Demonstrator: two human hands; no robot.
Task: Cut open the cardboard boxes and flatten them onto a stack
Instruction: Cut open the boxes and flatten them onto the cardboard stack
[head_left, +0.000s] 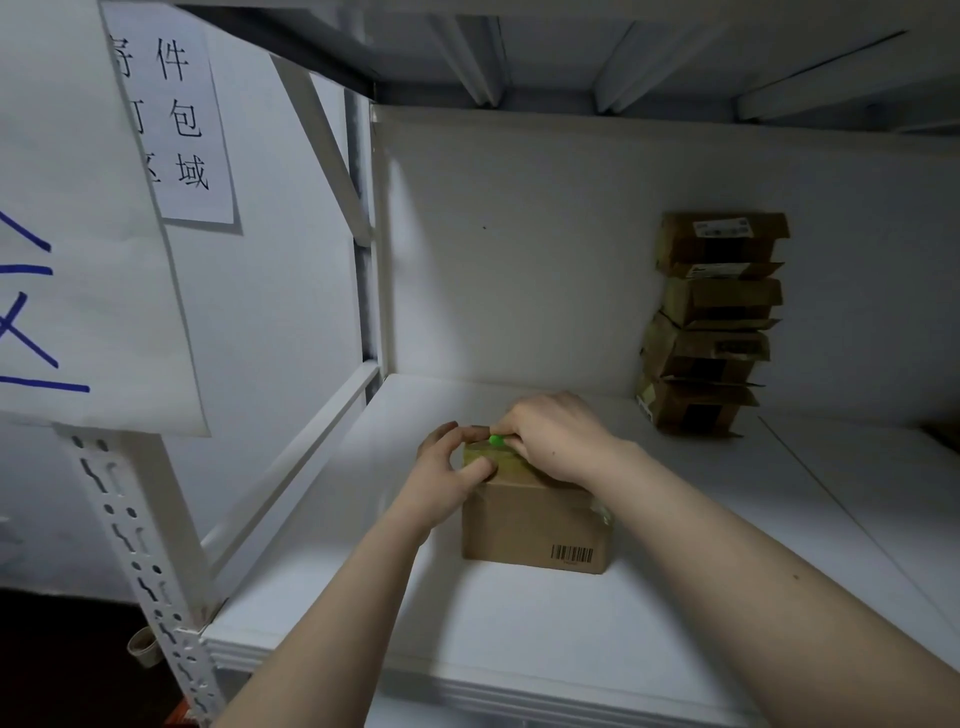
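White steel shelving rack (519, 634), pale wall (291, 322), paper signs (192, 119), dark floor (62, 670)

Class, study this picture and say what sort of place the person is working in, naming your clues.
Probably a storeroom or parcel-packing area: slotted metal shelving, a stack of cardboard boxes by the back wall, and a barcoded box that the left hand holds while the right hand grips a green tool.
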